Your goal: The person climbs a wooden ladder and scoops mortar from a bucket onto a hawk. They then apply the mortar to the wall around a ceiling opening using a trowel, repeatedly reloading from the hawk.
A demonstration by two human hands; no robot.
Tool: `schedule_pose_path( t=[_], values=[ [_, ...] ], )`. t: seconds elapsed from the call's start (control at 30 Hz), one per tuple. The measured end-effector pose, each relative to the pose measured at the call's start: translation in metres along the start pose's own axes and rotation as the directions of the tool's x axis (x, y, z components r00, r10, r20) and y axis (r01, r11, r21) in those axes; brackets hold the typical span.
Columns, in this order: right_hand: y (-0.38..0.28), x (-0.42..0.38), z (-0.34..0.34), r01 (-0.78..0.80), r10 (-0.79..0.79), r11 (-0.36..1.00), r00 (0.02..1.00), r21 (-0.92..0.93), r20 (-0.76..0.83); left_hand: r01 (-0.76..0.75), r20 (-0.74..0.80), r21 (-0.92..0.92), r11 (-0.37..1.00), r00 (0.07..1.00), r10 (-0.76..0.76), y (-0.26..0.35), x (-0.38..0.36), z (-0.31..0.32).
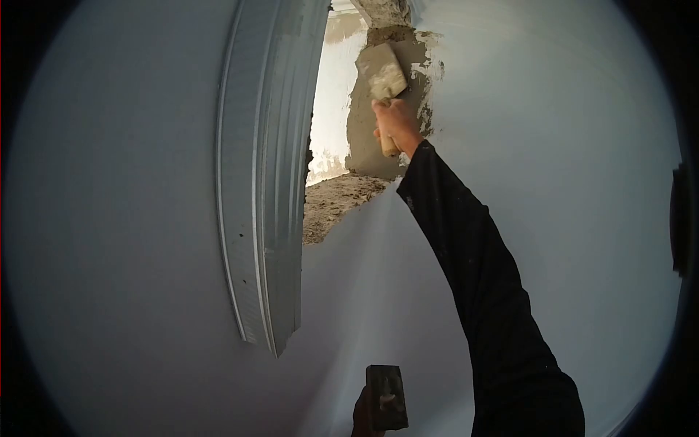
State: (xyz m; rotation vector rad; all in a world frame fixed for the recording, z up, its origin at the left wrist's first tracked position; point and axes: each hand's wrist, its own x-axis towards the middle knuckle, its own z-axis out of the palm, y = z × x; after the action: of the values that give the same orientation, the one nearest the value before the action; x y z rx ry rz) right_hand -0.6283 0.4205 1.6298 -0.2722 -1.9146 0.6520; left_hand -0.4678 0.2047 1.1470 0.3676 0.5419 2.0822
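Observation:
My right hand (397, 125) is closed around the wooden handle of a trowel (383, 71), raised high in front of me. The trowel's broad blade is smeared with pale plaster and lies against, or very close to, a strip of wet grey-brown plaster (364, 138) beside the opening. Low in the view, my left hand (360, 414) grips a small dark rectangular board (386, 398) with a little lump of plaster on its face. Most of that hand's fingers are hidden behind the board.
A ribbed metal door frame (263, 182) stands upright left of the opening. Rough broken masonry (338, 202) forms the opening's lower edge. Smooth pale wall (561, 146) spreads to the right, with another wall surface (124, 218) on the left. A dark object (680, 218) sits at the far right.

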Motion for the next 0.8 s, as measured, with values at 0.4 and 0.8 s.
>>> schedule_pose_path(
  t=[0.4,0.8],
  values=[
    [-0.024,0.011,0.021,0.059,-0.058,0.998,0.993,0.007,-0.099,0.111,0.003,0.030,0.993,0.994,-0.111,0.008,-0.002,0.001],
    [-0.016,0.003,0.010,0.065,-0.042,0.985,0.989,0.158,-0.143,0.091,-0.013,0.063,0.994,0.996,-0.090,-0.005,0.007,-0.010]
  ],
)
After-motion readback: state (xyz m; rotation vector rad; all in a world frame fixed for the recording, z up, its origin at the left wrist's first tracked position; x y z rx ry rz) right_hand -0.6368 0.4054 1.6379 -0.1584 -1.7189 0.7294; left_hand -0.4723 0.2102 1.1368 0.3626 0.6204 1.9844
